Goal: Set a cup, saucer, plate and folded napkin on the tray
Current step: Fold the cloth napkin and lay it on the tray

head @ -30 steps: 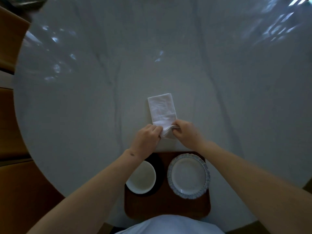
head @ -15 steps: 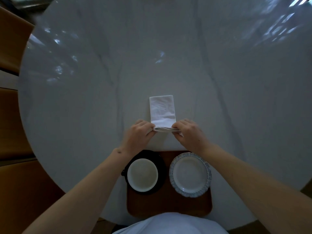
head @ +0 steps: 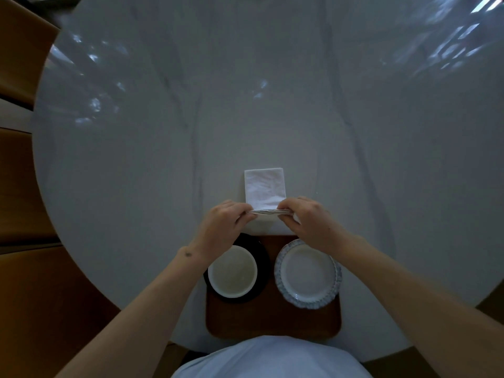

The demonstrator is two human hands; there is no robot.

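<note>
Now that the napkin lies squared on the table, its near edge pinched by left hand and right hand, another fold seems due before the tray

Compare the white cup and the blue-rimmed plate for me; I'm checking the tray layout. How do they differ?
The white cup stands on a black saucer; the blue-rimmed plate lies straight on the wooden tray. The cup is plain white with a smooth rim and is deep; the plate has a patterned, scalloped blue rim and is shallow. The cup is at the tray's left, the plate at its right. Both are round, empty and on the tray.
</note>
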